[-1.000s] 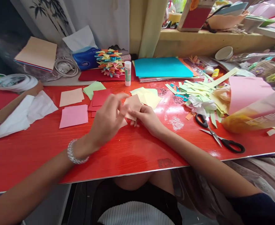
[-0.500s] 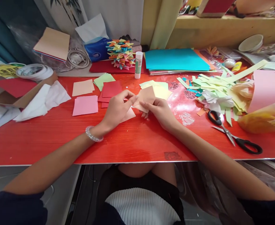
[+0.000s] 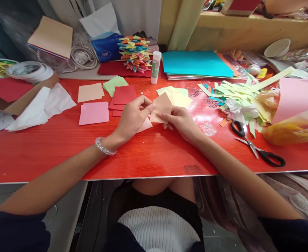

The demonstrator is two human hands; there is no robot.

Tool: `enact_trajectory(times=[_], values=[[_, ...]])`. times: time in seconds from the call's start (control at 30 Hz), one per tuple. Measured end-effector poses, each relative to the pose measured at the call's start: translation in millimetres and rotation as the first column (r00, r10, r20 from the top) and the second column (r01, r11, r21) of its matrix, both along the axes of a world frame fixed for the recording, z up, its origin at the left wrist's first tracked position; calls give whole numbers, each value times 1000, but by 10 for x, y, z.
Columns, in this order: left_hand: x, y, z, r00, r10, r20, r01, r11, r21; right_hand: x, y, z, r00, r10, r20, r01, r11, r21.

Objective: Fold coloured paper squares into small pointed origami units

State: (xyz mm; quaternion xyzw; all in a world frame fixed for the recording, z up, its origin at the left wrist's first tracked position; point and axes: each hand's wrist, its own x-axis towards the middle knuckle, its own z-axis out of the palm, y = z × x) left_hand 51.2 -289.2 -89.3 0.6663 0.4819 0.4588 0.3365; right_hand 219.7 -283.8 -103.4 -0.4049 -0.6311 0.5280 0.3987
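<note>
A small tan square of paper (image 3: pixel 162 105) is held just above the red table (image 3: pixel 132 157) between both hands. My left hand (image 3: pixel 132 117) pinches its left edge between thumb and fingers. At its lower right, my right hand (image 3: pixel 181 122) grips it, thumb on top and fingers underneath. Partly hidden by the left hand, a pale pink paper (image 3: pixel 145 125) lies on the table. Close behind the hands are yellow squares (image 3: pixel 178 96), red squares (image 3: pixel 124 94) and an upright glue stick (image 3: pixel 155 68).
Pink squares (image 3: pixel 94 113), tan squares (image 3: pixel 90 92) and green squares (image 3: pixel 114 85) lie left. Black-handled scissors (image 3: pixel 253 145) lie open at right, beside heaped paper strips (image 3: pixel 238 91). At the back are a folded-paper stack (image 3: pixel 135 54), blue sheets (image 3: pixel 196 64) and a tissue pack (image 3: pixel 106 49).
The camera view has shifted slightly. Both hands keep their hold on the tan paper, which is turned a little; otherwise the things on the table stay where they were.
</note>
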Motion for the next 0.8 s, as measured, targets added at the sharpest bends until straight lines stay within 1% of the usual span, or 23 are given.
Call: enact_trajectory(times=[0.07,0.2,0.27,0.33,0.43,0.53,0.63,0.8], values=[[0,9,-4,1000,-30,-4,30,999,-39,3,2,-1,999,-20,-27,20,1000,-14],[-18,12,9,989,-124,-81,113,984,-135,13,13,0,995,-35,-89,29,997,-67],[-34,12,27,991,-110,-76,95,981,-171,17,17,7,991,-42,-130,29,995,-96],[-47,14,50,996,-79,-33,70,974,-217,18,17,18,985,-50,-166,33,994,-107],[-55,14,82,995,-96,7,94,953,-288,14,13,36,984,-67,-167,54,996,-76],[-56,6,97,990,-136,-23,124,952,-278,7,9,51,986,-79,-150,72,996,-50],[-53,-2,88,990,-131,-50,116,964,-240,3,8,61,987,-71,-147,65,997,-48],[-39,2,67,992,-129,0,125,959,-255,20,17,70,991,-52,-120,50,998,-26]])
